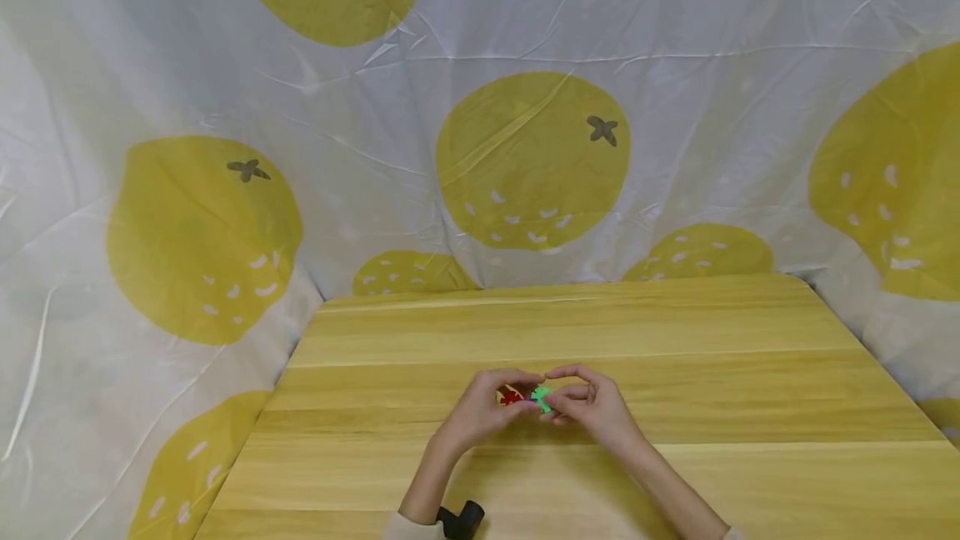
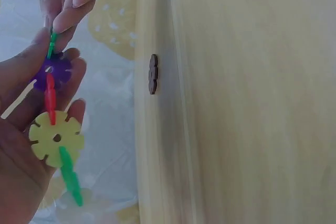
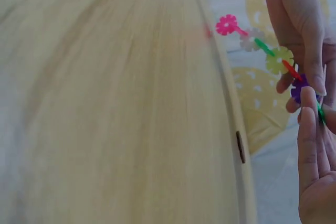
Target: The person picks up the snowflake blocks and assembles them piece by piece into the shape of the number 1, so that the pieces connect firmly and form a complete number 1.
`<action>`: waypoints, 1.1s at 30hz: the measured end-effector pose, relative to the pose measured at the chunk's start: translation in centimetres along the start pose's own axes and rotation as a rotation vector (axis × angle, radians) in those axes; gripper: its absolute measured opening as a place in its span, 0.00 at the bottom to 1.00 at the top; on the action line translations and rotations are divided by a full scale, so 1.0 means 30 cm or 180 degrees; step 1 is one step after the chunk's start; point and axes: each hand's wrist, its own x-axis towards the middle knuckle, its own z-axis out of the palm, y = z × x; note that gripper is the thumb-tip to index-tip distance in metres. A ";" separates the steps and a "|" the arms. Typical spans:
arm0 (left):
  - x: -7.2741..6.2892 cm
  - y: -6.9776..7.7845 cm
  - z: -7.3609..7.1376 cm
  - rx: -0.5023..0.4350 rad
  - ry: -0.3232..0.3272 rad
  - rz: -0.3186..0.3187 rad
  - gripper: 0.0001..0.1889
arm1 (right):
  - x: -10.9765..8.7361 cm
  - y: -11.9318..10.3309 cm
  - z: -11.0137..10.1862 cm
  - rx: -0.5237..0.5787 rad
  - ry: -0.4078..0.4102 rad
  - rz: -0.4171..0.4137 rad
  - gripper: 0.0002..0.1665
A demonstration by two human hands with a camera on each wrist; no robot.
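Both hands hold a chain of interlocking snowflake discs up over the table. My left hand [image 1: 480, 408] pinches a purple disc [image 2: 59, 73] between thumb and fingers. From it hang a red disc [image 2: 50, 100], a yellow disc [image 2: 43, 148] and a green disc [image 2: 71, 178]. Further along the chain, the right wrist view shows a whitish disc [image 3: 254, 40] and pink discs [image 3: 227, 24] at the end. My right hand [image 1: 600, 411] pinches another green disc [image 1: 542, 400] right at the purple one, its thumb and fingertips covering part of it.
The wooden table [image 1: 585, 323] spreads under both hands. Behind it hangs a pale cloth [image 1: 525, 15] printed with yellow fruit. A black device [image 1: 467, 518] sits by the left wrist. A dark brown elongated mark [image 2: 153, 74] shows near the table's edge.
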 end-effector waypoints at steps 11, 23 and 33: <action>0.004 0.013 0.008 -0.0247 -0.0118 0.0051 0.15 | -0.010 0.003 0.007 0.0228 0.0047 0.0177 0.28; -0.006 -0.013 -0.014 0.0204 -0.0015 -0.0190 0.15 | 0.000 0.002 -0.008 -0.0774 0.0328 -0.0001 0.22; -0.016 -0.032 -0.033 0.0287 0.0029 -0.0332 0.16 | 0.032 0.014 -0.016 -0.1644 0.0324 0.0019 0.20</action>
